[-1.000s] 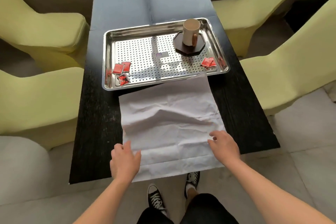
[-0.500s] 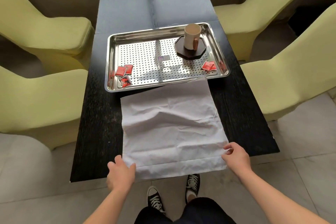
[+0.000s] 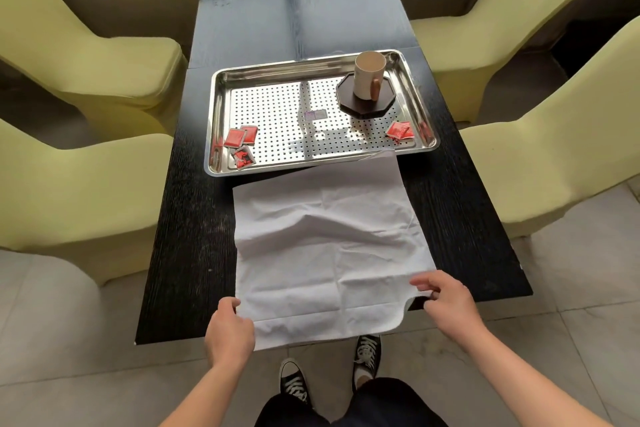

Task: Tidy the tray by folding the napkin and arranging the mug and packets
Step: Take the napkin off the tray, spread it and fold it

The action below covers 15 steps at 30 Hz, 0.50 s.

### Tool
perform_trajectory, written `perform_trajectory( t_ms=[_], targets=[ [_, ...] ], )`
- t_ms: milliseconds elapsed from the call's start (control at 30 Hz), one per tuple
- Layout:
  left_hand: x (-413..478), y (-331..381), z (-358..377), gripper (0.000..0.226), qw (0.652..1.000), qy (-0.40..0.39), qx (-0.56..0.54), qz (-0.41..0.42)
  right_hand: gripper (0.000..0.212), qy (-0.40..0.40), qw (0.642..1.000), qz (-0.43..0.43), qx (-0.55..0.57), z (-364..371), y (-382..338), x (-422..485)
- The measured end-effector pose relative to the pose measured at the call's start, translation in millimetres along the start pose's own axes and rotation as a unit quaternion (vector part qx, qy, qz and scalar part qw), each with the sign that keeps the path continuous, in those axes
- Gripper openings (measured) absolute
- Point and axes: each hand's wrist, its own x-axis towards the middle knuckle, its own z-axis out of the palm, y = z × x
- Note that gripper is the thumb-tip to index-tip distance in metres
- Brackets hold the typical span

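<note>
- A pair of black-and-white shoes (image 3: pixel 367 354) stands on the tiled floor (image 3: pixel 571 340) at 6 o'clock of the view, below the near edge of the worktop (image 3: pixel 187 236).
- The left hand (image 3: pixel 230 329) is at 7 o'clock of the napkin (image 3: pixel 329 253). Its fingers are curled and it pinches the cloth at the near-left edge.
- The right hand (image 3: pixel 446 302) is at 4 o'clock of the napkin. Thumb and fingers pinch the near-right corner, which is raised off the worktop so that the cloth curls beneath it.
- The white napkin lies spread and creased on the dark worktop. Its near hem hangs over the worktop's edge, and its far-right corner touches the near rim of the tray.
- The steel tray (image 3: pixel 221 80) sits just past the napkin at 12 o'clock, with a perforated floor.
- Three red packets (image 3: pixel 240 142) lie close together at 8 o'clock in the tray, near its left wall.
- Two red packets (image 3: pixel 400 130) overlap at 4 o'clock in the tray, well apart from the other three.
- A small pale label (image 3: pixel 315 114) lies near the tray's centre.
- The beige mug (image 3: pixel 367 74) stands upright at 2 o'clock in the tray on a dark eight-sided coaster (image 3: pixel 348 99), its brown handle facing 5 o'clock.
- Pale green chairs (image 3: pixel 86 55) flank the worktop, two at 9 o'clock and two at 3 o'clock.
</note>
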Motion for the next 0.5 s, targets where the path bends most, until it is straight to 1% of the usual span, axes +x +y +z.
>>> perform_trajectory(
  t_ms=[67,100,133,200,233,267,333,433,500],
  targets=[
    [-2.7,-1.0,-2.6,0.048,0.997,-0.029,-0.034,0.060,0.058,-0.018,0.996,-0.057,-0.061,-6.4,-3.6,-0.6],
    [-4.9,-2.1,-3.9,0.056,0.993,-0.061,-0.033,0.101,0.055,-0.022,0.993,-0.079,-0.090,-8.8,-5.3,0.0],
    [-7.8,-3.5,-4.4,0.068,0.984,-0.097,-0.009,0.148,0.049,-0.022,0.988,-0.098,-0.113,-10.7,-6.5,0.8],
    [-14.1,-8.1,-0.8,0.092,0.950,-0.155,0.116,0.243,0.038,-0.011,0.984,-0.121,-0.130,-12.7,-8.8,3.1],
    [-16.4,-11.0,2.4,0.099,0.927,-0.165,0.188,0.278,0.033,-0.001,0.983,-0.127,-0.130,-13.2,-10.2,4.3],
    [-18.9,-13.4,4.9,0.100,0.908,-0.159,0.246,0.298,0.027,0.008,0.983,-0.131,-0.129,-13.4,-12.0,5.8],
    [-24.3,-14.5,8.8,0.089,0.887,-0.115,0.303,0.330,0.016,0.023,0.982,-0.135,-0.128,-14.6,-14.6,8.6],
    [-28.1,-14.3,9.2,0.060,0.866,-0.015,0.309,0.394,0.009,0.039,0.983,-0.132,-0.121,-17.8,-14.7,12.5],
    [-25.4,-16.3,5.7,0.043,0.859,0.016,0.288,0.423,0.008,0.043,0.986,-0.121,-0.109,-21.6,-14.2,13.9]
  ],
)
